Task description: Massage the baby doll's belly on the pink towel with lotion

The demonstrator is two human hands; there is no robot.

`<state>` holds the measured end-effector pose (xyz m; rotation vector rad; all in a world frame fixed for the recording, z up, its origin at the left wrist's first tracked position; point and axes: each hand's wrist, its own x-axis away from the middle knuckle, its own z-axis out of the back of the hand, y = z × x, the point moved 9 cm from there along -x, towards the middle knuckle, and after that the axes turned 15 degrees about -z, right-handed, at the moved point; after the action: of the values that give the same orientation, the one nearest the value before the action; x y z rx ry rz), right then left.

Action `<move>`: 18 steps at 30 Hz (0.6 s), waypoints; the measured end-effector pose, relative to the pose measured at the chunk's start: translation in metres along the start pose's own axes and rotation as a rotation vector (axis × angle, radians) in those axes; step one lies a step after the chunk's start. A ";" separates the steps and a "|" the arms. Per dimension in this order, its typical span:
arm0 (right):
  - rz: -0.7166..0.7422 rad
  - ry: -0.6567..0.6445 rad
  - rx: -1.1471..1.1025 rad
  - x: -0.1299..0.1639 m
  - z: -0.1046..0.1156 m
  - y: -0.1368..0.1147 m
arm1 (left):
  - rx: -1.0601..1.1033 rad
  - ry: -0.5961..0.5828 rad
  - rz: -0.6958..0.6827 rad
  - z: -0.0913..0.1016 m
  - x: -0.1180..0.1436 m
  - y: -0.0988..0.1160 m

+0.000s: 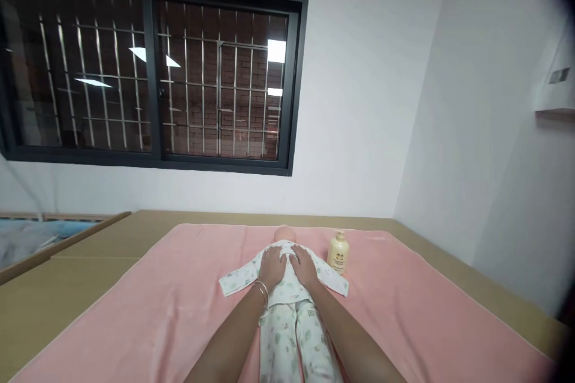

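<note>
Lower centre: left hand [272, 267] and right hand [304, 266] lie flat on white, green-printed cloth top [288, 289], apparently pressing; next move needs even palms.

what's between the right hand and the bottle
A white sleeve and some pink blanket lie between the right hand and the bottle, as the head view shows.

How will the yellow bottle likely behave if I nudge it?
The bottle would probably tip rather than slide, being taller than wide and standing on soft-looking pink cloth. Its rounded-looking body suggests it might roll once down. Weight is uncertain: its walls hide the fill level.
</note>
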<state>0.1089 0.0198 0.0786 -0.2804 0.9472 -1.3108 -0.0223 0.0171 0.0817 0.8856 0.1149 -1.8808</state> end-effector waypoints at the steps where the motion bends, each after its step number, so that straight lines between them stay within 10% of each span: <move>1: 0.003 0.002 0.005 0.000 0.001 -0.001 | -0.002 0.001 -0.003 0.000 -0.001 0.000; 18: -0.007 0.023 0.133 -0.003 0.029 -0.028 | 0.030 -0.078 0.235 0.003 -0.021 -0.019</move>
<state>0.1107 0.0050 0.1165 -0.1656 0.8747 -1.3792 -0.0351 0.0404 0.0912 0.8085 -0.0633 -1.6979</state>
